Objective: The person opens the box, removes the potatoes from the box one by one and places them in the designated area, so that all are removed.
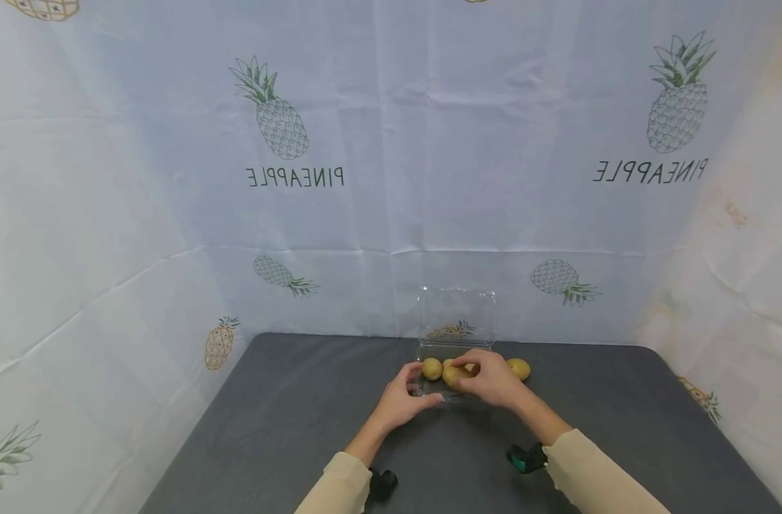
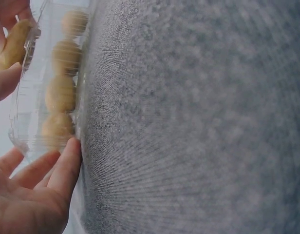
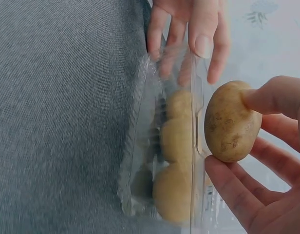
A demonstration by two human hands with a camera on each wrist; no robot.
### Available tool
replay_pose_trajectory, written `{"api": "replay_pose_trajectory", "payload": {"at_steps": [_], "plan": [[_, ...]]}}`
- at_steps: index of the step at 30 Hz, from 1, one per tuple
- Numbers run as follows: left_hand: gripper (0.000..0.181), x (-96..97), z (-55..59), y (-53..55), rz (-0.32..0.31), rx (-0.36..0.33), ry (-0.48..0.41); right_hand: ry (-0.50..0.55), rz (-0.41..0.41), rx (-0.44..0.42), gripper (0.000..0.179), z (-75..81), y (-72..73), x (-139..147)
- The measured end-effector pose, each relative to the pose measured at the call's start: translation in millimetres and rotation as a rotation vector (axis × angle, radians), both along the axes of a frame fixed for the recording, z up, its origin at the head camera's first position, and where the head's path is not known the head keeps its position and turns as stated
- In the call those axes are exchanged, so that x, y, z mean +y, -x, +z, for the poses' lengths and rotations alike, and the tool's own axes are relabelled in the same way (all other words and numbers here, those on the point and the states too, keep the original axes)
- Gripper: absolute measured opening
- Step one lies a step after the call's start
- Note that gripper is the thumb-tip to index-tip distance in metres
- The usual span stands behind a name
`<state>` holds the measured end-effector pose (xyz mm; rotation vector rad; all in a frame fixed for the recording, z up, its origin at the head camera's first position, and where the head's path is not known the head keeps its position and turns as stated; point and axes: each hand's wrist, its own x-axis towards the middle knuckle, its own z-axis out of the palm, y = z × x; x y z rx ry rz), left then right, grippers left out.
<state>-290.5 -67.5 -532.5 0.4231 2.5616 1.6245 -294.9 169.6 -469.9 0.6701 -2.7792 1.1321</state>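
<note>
A clear plastic clamshell box (image 2: 24,114) stands near the table's back edge, its lid (image 1: 456,308) raised against the curtain. Potatoes (image 3: 174,187) lie in a row inside it, seen through the wall in both wrist views. Above the box's rim, my right hand (image 1: 491,380) pinches another potato (image 3: 232,122) between thumb and fingertips. My left hand (image 1: 400,401) is at the box's left end, with nearly straight fingers touching the end wall and the thumb extended along the front side.
One potato (image 1: 518,368) lies on the dark grey table (image 1: 288,428), right of the box. A white curtain (image 1: 378,214) with pineapple prints hangs behind the table and along both sides. Dark wrist devices (image 1: 526,459) show below the sleeves.
</note>
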Motion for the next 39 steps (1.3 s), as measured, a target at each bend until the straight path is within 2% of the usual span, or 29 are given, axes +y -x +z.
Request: {"api": "replay_pose_trajectory", "payload": {"at_steps": [11,21,28,39], "plan": [[0.076,-0.2,-0.1,0.0,0.008,-0.011,-0.009,-0.015,0.007,0.048,0.026,10.8,-9.0,21],[0.077,0.1,1.5,-0.5,0.002,-0.010,-0.012,-0.025,-0.011,0.099,0.027,14.0,-14.6,49],[0.077,-0.7,3.0,0.0,-0.004,-0.016,-0.013,-0.029,-0.043,0.077,0.029,16.8,-16.2,70],[0.077,0.2,2.7,-1.9,-0.006,-0.030,-0.020,-0.069,-0.107,0.122,0.032,19.8,-17.7,100]]}}
